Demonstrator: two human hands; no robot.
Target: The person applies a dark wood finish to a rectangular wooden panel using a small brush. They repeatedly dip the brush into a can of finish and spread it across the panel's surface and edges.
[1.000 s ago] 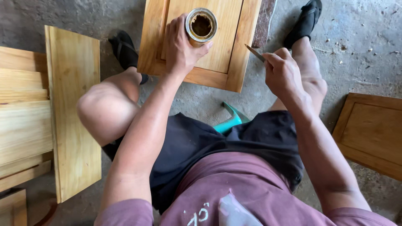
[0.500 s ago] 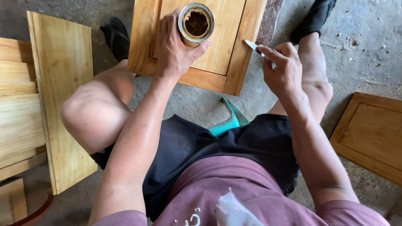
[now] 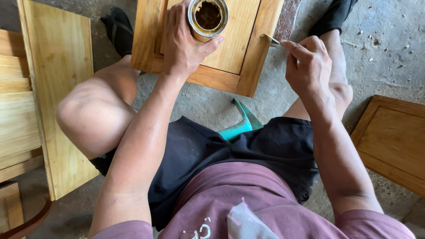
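- Head view: a metal can (image 3: 208, 17) of brown filler is gripped by the left hand (image 3: 183, 42) on the wooden panel door (image 3: 230, 53).
- A thin blade (image 3: 271, 39) is pinched in the closed right hand (image 3: 307, 66) at the door's right frame.
- Step judged: filling; the blade must be reloaded from the can.

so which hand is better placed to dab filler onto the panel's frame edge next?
Probably the right hand: it grips the small blade, whose tip is at the wooden panel frame edge. The left hand is wrapped around the open tin.

tin (image 3: 208, 17) on wooden panel (image 3: 239, 44), boards (image 3: 26, 110) left, another panel (image 3: 394, 141) right
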